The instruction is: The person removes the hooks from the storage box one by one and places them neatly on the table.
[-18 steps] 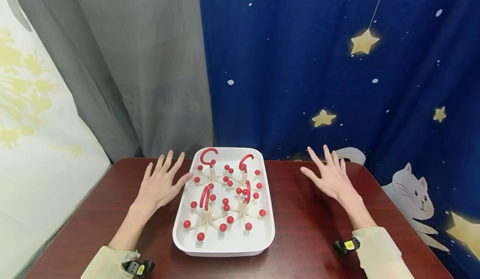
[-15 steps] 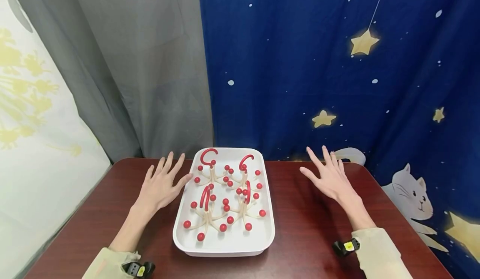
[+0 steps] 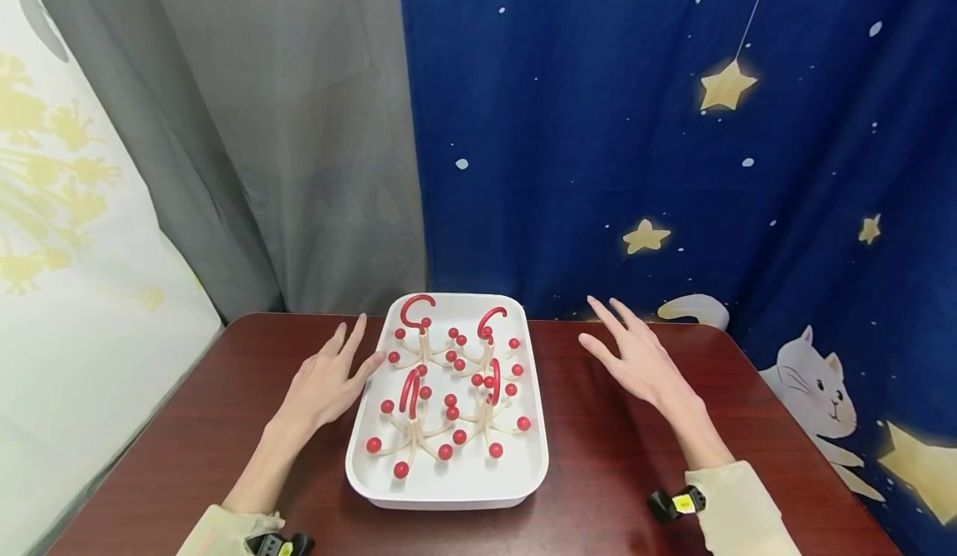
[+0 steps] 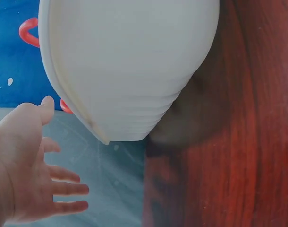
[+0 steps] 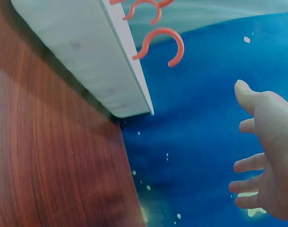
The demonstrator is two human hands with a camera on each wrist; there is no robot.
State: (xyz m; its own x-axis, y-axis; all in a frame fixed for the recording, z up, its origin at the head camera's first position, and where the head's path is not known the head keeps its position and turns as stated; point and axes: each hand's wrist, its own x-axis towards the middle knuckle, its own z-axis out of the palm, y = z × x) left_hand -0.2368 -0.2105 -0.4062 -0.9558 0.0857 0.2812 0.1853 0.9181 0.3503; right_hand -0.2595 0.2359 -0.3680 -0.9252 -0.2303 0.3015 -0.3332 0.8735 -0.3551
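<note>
A white tray [image 3: 516,477] stands on the table and holds several pale branching hangers [image 3: 412,431], each with red ball tips and a red hook [image 3: 404,315] on top. My left hand [image 3: 321,386] hovers at the tray's left side, fingers extended, its thumb overlapping the left rim in the head view. Well to the right of the tray, my right hand [image 3: 635,361] is raised with fingers spread and holds nothing. The left wrist view shows the tray's outer wall [image 4: 130,52] beside the left thumb. A red hook [image 5: 182,47] rises over the rim in the right wrist view.
The dark red wooden table [image 3: 598,489] extends on both sides of the tray. Behind it hang a grey curtain [image 3: 314,124] and a blue curtain [image 3: 568,124] printed with stars and a cat. Each sleeve cuff has a black wrist camera [image 3: 676,504] near it.
My right hand has moved left, closer to the tray, and turned slightly. My left hand has turned a little, its fingers now bunched closer in view. The tray and hangers stay put.
</note>
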